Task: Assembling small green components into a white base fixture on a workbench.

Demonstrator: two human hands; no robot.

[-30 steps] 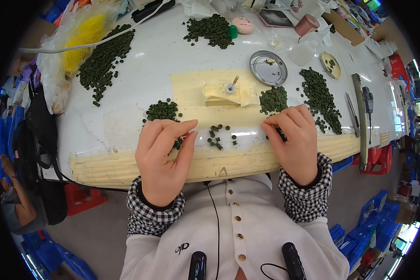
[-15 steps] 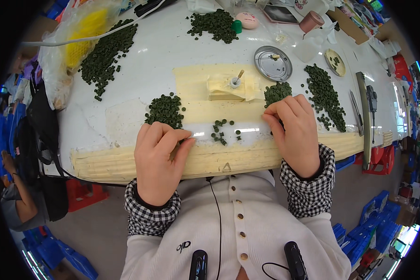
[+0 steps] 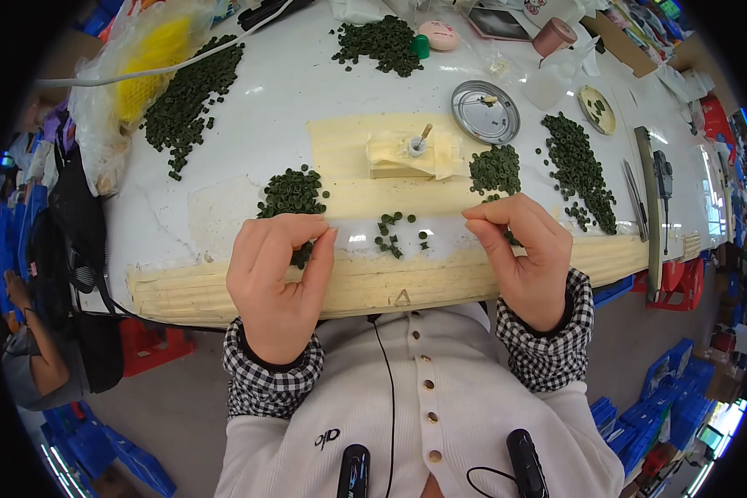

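Note:
My left hand (image 3: pixel 275 278) hovers at the near edge of the table, just in front of a heap of small dark green ring-like pieces (image 3: pixel 292 194). Its thumb and forefinger meet in a pinch; anything between the tips is too small to make out. Opposite it, my right hand (image 3: pixel 524 259) is pinched the same way beside a smaller green pile (image 3: pixel 495 168). Between both hands lies a loose cluster of green pieces (image 3: pixel 390 236). Beyond them stands a tape-wrapped block (image 3: pixel 400 158) bearing a small white cup (image 3: pixel 418 147) with a thin stick in it.
More green heaps lie at far left (image 3: pixel 192 95), far middle (image 3: pixel 380 46) and right (image 3: pixel 574 166). A round metal lid (image 3: pixel 485 129), tweezers (image 3: pixel 635 199) and a digital caliper (image 3: pixel 662 187) lie to the right. A white cable (image 3: pixel 166 70) crosses the far left. Another person's arm (image 3: pixel 41 332) shows at left.
My right hand has come down nearer to me, showing more of the pile behind it. The left hand has shifted slightly left, its fingers straighter. The green pieces between them stay put.

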